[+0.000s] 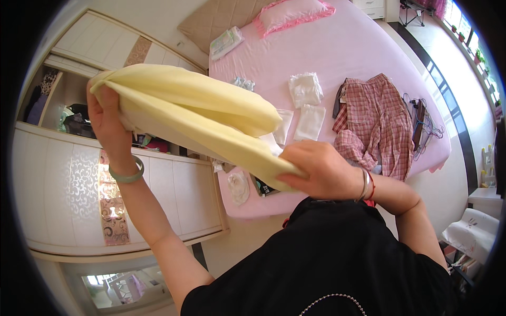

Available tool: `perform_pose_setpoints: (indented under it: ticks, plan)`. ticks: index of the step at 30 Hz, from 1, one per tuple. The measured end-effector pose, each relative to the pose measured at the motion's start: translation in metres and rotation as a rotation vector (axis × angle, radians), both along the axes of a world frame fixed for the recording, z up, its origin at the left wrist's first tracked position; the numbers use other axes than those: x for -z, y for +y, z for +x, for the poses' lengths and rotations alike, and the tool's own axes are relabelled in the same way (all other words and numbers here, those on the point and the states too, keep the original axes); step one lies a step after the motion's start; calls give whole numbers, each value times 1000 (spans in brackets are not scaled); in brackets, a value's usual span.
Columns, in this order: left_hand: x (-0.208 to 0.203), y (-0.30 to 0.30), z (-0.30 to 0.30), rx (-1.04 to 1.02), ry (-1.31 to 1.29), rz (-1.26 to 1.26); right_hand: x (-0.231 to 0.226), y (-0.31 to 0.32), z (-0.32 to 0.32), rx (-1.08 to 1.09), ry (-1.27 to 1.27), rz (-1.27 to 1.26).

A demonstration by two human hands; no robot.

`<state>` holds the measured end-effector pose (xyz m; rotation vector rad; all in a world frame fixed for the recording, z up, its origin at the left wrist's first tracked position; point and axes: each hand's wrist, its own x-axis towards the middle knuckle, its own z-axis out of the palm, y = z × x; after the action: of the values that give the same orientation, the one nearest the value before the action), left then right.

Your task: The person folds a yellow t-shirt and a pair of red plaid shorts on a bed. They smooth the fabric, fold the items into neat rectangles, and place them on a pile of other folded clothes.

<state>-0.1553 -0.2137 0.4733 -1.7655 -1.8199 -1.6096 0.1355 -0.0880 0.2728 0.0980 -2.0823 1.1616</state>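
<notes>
A long piece of pale yellow cloth (195, 97) stretches through the air between my two hands, with a fold gaping along its middle. What kind of item it is, I cannot make out. At the upper left, my left hand (109, 124) grips one end, thumb over the edge. My right hand (326, 171) pinches the other end, lower and nearer to me. Under and beyond the cloth lies the pink bed (363, 50). Small white folded cloths (310, 122) rest on it just past my right hand, and a red checked garment (377, 113) lies spread to their right.
Several wire hangers (429, 129) lie on the bed's right side. A pink frilled pillow (292, 15) and a white-green package (226, 42) are at the far end. The white wardrobe (161, 181) stands at left with open shelves of clothes. A black flat item (263, 187) lies at the near edge.
</notes>
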Motion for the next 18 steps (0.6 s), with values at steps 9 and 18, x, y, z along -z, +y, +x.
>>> perform_pose_setpoints:
  ticks: [9,18]
  plan:
    - [-5,-27,-1,42,-67,-30,24,19,-22,-143,-28,-225]
    - [-1,-24,14,116,-126,-41,65,22,-41,-514,-477,-1338]
